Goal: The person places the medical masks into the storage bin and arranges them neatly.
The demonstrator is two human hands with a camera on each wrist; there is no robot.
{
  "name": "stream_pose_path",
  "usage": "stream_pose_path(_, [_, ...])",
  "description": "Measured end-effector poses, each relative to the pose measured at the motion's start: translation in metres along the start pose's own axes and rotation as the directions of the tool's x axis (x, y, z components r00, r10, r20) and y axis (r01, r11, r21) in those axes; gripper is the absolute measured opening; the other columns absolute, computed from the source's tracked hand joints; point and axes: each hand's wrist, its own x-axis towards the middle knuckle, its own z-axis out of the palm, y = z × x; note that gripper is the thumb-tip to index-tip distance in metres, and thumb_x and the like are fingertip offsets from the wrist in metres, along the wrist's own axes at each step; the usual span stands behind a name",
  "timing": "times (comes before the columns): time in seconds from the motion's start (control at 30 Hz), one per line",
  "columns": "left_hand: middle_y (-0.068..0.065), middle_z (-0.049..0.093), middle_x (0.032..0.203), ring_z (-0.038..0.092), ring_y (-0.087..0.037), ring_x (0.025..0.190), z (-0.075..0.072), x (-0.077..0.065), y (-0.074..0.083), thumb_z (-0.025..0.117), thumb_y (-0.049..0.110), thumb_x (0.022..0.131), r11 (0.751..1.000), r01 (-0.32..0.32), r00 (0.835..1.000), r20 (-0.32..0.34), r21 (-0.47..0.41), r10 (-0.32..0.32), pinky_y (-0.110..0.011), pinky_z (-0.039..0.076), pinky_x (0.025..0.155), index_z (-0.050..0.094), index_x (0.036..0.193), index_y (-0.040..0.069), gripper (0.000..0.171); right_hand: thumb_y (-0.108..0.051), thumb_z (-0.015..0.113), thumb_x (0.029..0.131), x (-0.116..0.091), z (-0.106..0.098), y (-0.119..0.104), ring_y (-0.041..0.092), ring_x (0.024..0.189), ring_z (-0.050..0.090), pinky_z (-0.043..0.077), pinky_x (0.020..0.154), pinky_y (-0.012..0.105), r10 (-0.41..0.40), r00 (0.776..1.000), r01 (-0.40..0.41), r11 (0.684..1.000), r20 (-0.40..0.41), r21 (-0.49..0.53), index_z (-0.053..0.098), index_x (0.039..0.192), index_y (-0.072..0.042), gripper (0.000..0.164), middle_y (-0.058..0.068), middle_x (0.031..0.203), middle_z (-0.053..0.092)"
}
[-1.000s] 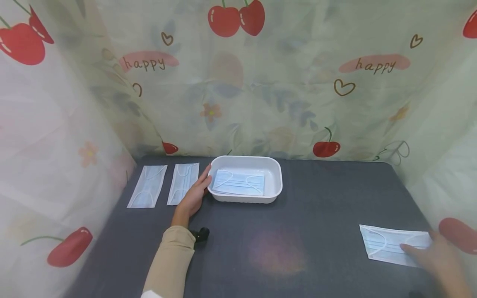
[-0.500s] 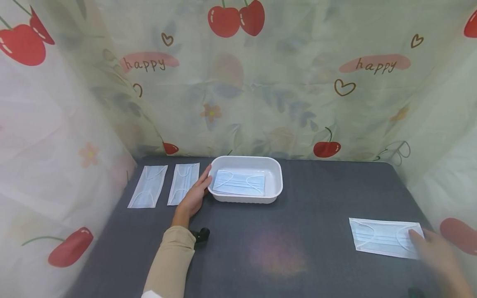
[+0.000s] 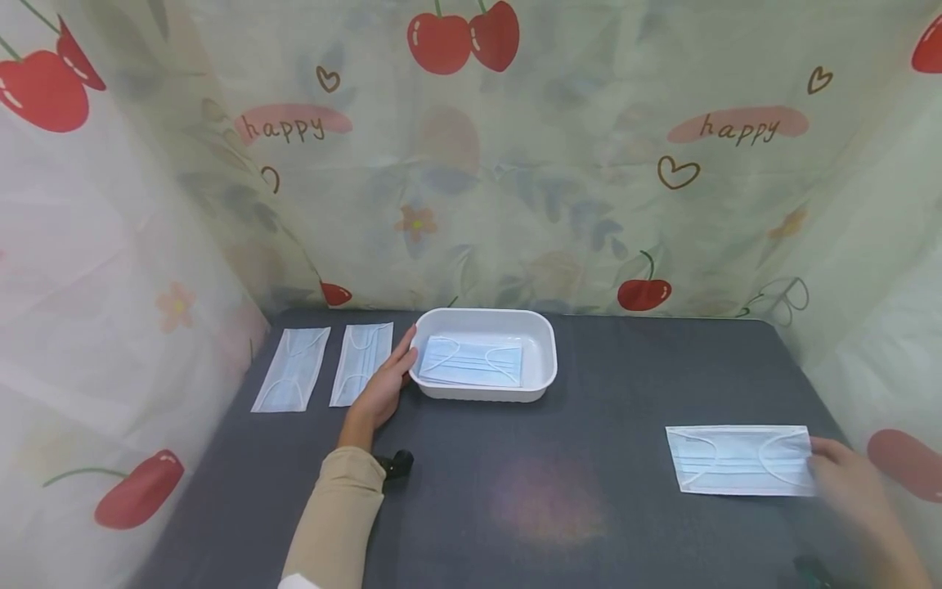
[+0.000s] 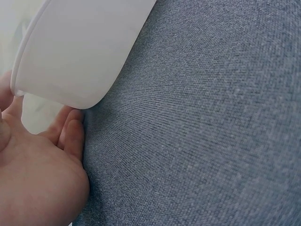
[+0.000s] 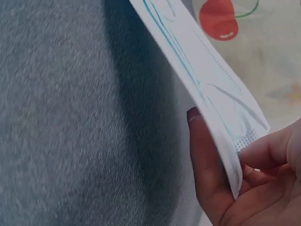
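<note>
My left hand [image 3: 383, 394] rests against the left end of a white plastic tray [image 3: 545, 360], fingers extended along its side and rim. In the left wrist view, fingertips [image 4: 73, 136] touch down beside the tray's base [image 4: 82, 52]. A pleated blue face mask [image 3: 471, 361] with white ear loops lies flat in the tray. Far to the right, my right hand [image 3: 850, 483] pinches the short end of another face mask [image 3: 739, 460]. In the right wrist view this mask [image 5: 202, 70] is tilted above the table, between thumb and fingers.
Two more face masks, one at the far left [image 3: 290, 370] and one nearer the tray [image 3: 361, 364], lie lengthwise on the dark grey table [image 3: 515, 491]. Patterned curtains [image 3: 545, 164] rise behind the table and along both sides.
My right hand has moved left with the mask, which has turned from a slant to nearly level. The left hand and the tray have stayed put.
</note>
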Motion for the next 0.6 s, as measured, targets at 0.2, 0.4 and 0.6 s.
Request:
stream_pose_path(0.2, [0.014, 0.003, 0.173, -0.001, -0.015, 0.161, -0.001, 0.000, -0.003, 0.032, 0.036, 0.113, 1.000, 0.001, 1.000, -0.008, -0.005, -0.001, -0.048, 0.004, 0.132, 0.014, 0.163, 0.042, 0.053, -0.021, 0.028, 0.107, -0.002, 0.006, -0.014, 0.053, 0.130, 0.041, 0.044, 0.094, 0.063, 0.052, 0.998, -0.049, 0.992, -0.025, 0.113, 0.025, 0.155, 0.011, 0.057, 0.039, 0.152, 0.034])
stream_pose_path(0.4, [0.014, 0.003, 0.173, -0.001, -0.015, 0.161, 0.000, 0.001, -0.003, 0.032, 0.036, 0.113, 1.000, 0.005, 1.000, -0.009, -0.001, -0.005, -0.049, 0.004, 0.132, 0.014, 0.163, 0.042, 0.053, -0.023, 0.028, 0.109, -0.001, 0.015, -0.028, 0.049, 0.135, 0.038, 0.043, 0.102, 0.064, 0.107, 0.994, -0.100, 0.973, -0.023, 0.206, 0.022, 0.159, 0.004, 0.057, 0.033, 0.160, 0.028])
stream_pose_path(0.6, [0.013, 0.001, 0.173, -0.002, -0.016, 0.162, 0.001, 0.000, 0.000, 0.029, 0.034, 0.113, 1.000, 0.001, 1.000, -0.009, 0.015, -0.001, -0.049, 0.004, 0.132, 0.012, 0.163, 0.042, 0.053, -0.027, 0.027, 0.110, -0.004, 0.021, -0.042, 0.043, 0.128, 0.041, 0.055, 0.086, 0.030, 0.061, 0.998, -0.061, 0.958, 0.010, 0.281, 0.023, 0.160, 0.001, 0.057, 0.031, 0.162, 0.024])
